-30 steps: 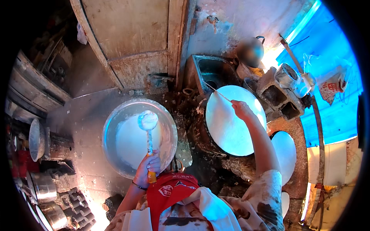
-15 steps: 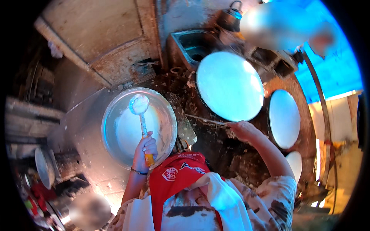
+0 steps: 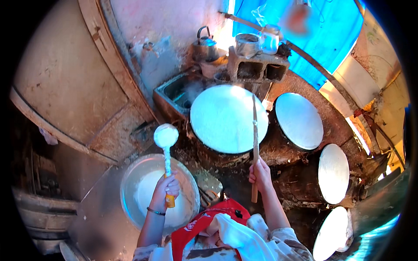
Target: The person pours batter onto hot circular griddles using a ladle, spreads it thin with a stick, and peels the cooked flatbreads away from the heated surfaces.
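Observation:
My left hand [image 3: 167,188] is closed round the yellow grip of a ladle [image 3: 166,137], whose round bowl is coated in white. The ladle points away from me, its bowl past the far rim of a wide metal basin [image 3: 126,204] of white liquid. My right hand [image 3: 260,173] grips the wooden handle of a long thin flat spatula [image 3: 255,143]. Its blade reaches over the right part of a large round griddle [image 3: 224,119] with a pale, bright surface. Whether the blade touches that surface I cannot tell.
More round pale griddles [image 3: 299,121] curve down the right side. Behind the large one stand a sink [image 3: 170,93], a kettle [image 3: 205,48] and a concrete block [image 3: 257,69] bearing a metal pot [image 3: 247,45]. A wooden panel [image 3: 69,65] rises at the left.
The ladle has moved from over the basin to beyond its far rim. My right hand has swung the spatula from pointing left to pointing away, over the large griddle. The view has shifted.

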